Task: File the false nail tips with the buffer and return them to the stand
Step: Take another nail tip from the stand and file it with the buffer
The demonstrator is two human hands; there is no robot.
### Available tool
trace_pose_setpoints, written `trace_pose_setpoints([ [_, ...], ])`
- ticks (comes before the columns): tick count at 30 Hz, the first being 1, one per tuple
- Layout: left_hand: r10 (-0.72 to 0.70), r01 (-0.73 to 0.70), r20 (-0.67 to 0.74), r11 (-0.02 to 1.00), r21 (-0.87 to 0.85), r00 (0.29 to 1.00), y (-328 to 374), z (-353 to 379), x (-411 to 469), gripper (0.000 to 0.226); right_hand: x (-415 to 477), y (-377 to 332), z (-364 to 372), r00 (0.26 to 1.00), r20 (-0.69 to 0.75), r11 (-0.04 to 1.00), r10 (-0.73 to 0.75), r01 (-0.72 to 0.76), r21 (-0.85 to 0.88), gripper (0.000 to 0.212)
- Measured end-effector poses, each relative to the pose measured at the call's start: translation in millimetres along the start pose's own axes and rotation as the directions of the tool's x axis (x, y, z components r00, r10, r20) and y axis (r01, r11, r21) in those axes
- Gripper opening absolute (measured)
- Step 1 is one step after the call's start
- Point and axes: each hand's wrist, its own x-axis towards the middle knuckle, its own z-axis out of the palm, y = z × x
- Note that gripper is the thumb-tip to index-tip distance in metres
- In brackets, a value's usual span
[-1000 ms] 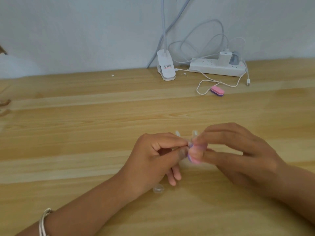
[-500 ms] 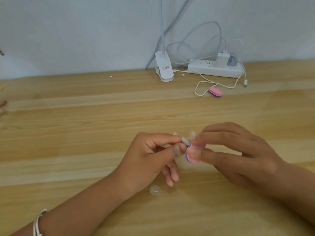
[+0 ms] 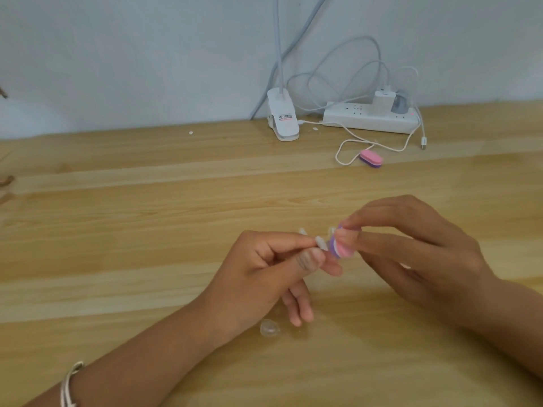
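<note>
the power strip [image 3: 370, 118] lies on the bench [image 3: 147, 201] at its far edge, against the wall [image 3: 147, 54]. the lamp clip [image 3: 283, 121] sits just left of the power strip. a spare buffer [image 3: 371, 158] lies just before it, by a loop of cable [image 3: 340, 152]. well before the power strip, the left hand [image 3: 264, 268] and right hand [image 3: 417, 254] meet, with the nail tip [image 3: 321, 242] right beside the held buffer [image 3: 340, 246]. farther before it still, a loose nail tip [image 3: 269, 329] lies on the bench.

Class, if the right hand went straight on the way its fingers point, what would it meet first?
Probably the nail tip pinched by the left hand: the right hand and its buffer point straight at it, nearly touching, though depth is unclear.
</note>
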Motion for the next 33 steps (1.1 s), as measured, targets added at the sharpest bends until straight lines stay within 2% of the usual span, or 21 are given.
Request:
trace_pose_setpoints([
  [3,-0.01,0.011,0.056,1.0,-0.02,0.998,0.2,0.2,-0.8,0.021,0.1,-7.0,2.5,0.999,-0.05,0.999,0.019,-0.018,0.026,0.033],
  [6,-0.014,0.017,0.13,1.0,-0.02,0.991,1.2,0.0,-1.6,0.02,-1.8,-15.0,5.8,0.998,-0.042,0.999,-0.041,0.042,0.017,0.025],
  [11,-0.051,0.053,0.173,0.999,-0.008,0.984,0.3,-1.6,-1.2,0.025,-2.5,-8.0,4.1,0.999,-0.048,0.999,-0.013,0.012,-0.032,0.037],
  [14,-0.063,0.059,0.218,0.998,0.024,0.974,-1.1,-1.7,-0.6,0.027,-4.1,-13.6,5.8,0.997,-0.043,0.998,-0.056,0.055,-0.024,0.029],
  [18,-0.088,0.077,0.212,0.995,0.058,0.973,-2.3,-1.8,0.5,0.03,-3.6,-8.3,2.8,0.999,-0.018,0.999,-0.034,0.034,-0.025,0.029],
  [21,-0.112,0.094,0.207,0.991,0.093,0.972,-4.1,-3.1,1.2,0.035,-3.2,-17.5,7.2,0.996,-0.029,0.996,-0.082,0.082,0.019,0.023],
  [23,-0.122,0.103,0.207,0.99,0.098,0.971,-3.2,-3.0,1.0,0.037,-3.9,-17.0,6.5,0.994,0.001,0.993,-0.114,0.114,0.028,0.026],
  [27,-0.11,0.102,0.215,0.994,0.047,0.971,1.6,-3.4,1.4,0.033,-3.5,-7.6,3.8,0.999,0.0,0.999,-0.051,0.051,0.008,0.038],
  [31,-0.128,0.119,0.224,0.992,0.051,0.966,-2.7,-8.1,2.2,0.038,-4.0,-20.3,9.3,0.992,0.0,0.992,-0.122,0.122,0.036,0.027],
  [33,-0.113,0.116,0.247,0.993,0.002,0.962,-2.5,-8.7,2.8,0.034,-4.0,-15.3,5.5,0.995,0.002,0.994,-0.103,0.103,0.022,0.024],
])
